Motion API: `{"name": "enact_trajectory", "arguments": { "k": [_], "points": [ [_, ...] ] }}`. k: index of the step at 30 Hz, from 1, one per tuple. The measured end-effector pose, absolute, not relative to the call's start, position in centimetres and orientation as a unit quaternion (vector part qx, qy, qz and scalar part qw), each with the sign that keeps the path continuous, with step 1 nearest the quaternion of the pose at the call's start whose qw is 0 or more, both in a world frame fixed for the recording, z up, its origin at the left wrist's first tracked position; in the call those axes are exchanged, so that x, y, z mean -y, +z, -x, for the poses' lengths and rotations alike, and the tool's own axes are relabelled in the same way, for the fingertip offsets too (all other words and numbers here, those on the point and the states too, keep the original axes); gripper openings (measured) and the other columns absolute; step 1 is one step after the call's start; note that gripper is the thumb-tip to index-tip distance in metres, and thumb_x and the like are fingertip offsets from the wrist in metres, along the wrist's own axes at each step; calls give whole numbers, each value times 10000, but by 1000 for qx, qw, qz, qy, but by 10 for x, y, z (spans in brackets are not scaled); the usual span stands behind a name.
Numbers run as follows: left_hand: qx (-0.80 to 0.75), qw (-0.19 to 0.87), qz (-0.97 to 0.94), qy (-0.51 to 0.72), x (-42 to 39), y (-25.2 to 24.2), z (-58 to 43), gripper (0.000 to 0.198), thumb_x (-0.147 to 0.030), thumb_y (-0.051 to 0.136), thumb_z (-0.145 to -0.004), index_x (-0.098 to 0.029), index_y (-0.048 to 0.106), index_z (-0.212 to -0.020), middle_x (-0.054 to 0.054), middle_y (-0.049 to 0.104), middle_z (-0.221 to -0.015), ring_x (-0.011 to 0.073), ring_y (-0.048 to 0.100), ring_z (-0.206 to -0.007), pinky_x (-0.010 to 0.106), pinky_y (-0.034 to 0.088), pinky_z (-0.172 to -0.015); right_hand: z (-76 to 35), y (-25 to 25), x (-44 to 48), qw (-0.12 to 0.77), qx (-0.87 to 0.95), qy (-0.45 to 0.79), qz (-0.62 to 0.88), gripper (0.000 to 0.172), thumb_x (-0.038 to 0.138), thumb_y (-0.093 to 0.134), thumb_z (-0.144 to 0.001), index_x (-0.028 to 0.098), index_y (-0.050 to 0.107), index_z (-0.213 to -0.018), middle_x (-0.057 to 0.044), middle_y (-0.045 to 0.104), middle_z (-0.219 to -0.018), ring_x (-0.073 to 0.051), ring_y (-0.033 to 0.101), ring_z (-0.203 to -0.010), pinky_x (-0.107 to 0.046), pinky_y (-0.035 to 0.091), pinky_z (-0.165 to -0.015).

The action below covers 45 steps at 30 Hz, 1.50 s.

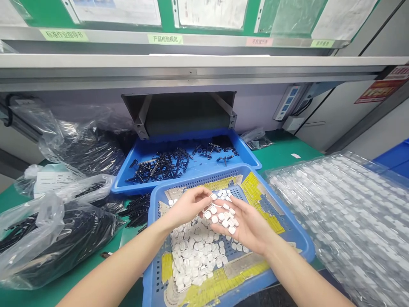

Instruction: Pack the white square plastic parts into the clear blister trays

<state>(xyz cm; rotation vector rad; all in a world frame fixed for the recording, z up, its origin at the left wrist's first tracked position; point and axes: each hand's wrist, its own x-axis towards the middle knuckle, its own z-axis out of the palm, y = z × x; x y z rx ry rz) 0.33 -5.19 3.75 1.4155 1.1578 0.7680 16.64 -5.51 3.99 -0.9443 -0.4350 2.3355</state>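
Palm up, my right hand holds a loose handful of small white rounded-square plastic pieces over the blue perforated basket. My left hand is closed, its thumb and fingertips pinching one white piece just above that palm. Part of its grip is hidden behind the fingers. Beneath both hands, a heap of the same white pieces fills the basket's left and middle. Yellow and beige tape lines the basket's inside.
Behind the basket, a blue tray holds black plastic parts below a conveyor opening. Clear bags of black parts lie left. Stacked clear blister trays with white pieces stand right. A metal shelf edge crosses above.
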Motion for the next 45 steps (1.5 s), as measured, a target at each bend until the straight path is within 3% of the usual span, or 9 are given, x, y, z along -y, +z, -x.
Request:
{"name": "enact_trajectory", "arguments": {
  "k": [3,9,17,30,45],
  "points": [
    [-493,548,-593,323,53,40,-2,151,-307,450,-754,-165,499,-768,-21,496,-658,83,465,-560,191,406,-481,-166,41,58,294,191,872,340,266,139,510,-692,116,515,-957,-90,585,-938,-175,561,-873,-366,419,-817],
    [-493,553,-593,315,52,37,0,166,-324,451,-761,-168,502,-790,-10,520,-692,90,484,-590,205,405,-523,-170,37,61,302,188,891,282,466,-53,381,-579,116,485,-1000,-96,565,-1018,-197,531,-942,-411,388,-863],
    [-492,551,-593,320,53,40,-1,160,-319,456,-752,-171,507,-787,-11,529,-714,95,491,-610,211,397,-546,-173,36,60,292,164,917,218,617,-3,344,-492,90,398,-1099,-115,556,-1028,-237,519,-950,-486,321,-885],
    [-485,559,-586,330,53,41,-1,175,-325,454,-748,-160,495,-790,-3,510,-709,98,482,-601,214,401,-528,-174,39,60,287,164,919,217,628,15,332,-506,87,382,-1128,-129,534,-1068,-236,497,-987,-491,305,-886],
    [-478,576,-568,341,54,41,0,171,-327,460,-757,-160,489,-781,-18,474,-658,74,443,-556,200,381,-501,-169,44,62,319,179,870,330,369,42,446,-635,83,514,-996,-143,573,-991,-215,541,-924,-396,390,-856]
  ]
}}
